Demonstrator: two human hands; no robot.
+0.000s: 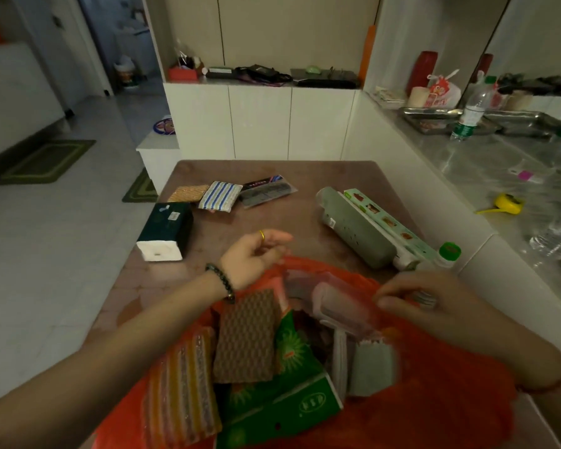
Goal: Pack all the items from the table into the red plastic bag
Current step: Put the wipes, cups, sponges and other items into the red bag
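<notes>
Dark green tissue pack is lying at the table's left edge, with an orange sponge, a striped cloth and a comb packet lying behind it. The left hand is curling its fingers at the red plastic bag's far rim; I cannot tell whether it is pinching it. The bag is lying open, holding a striped pack, a brown sponge and a green packet with unreadable print. A power strip and a box are lying further right. The right hand is pinching the bag's right rim.
</notes>
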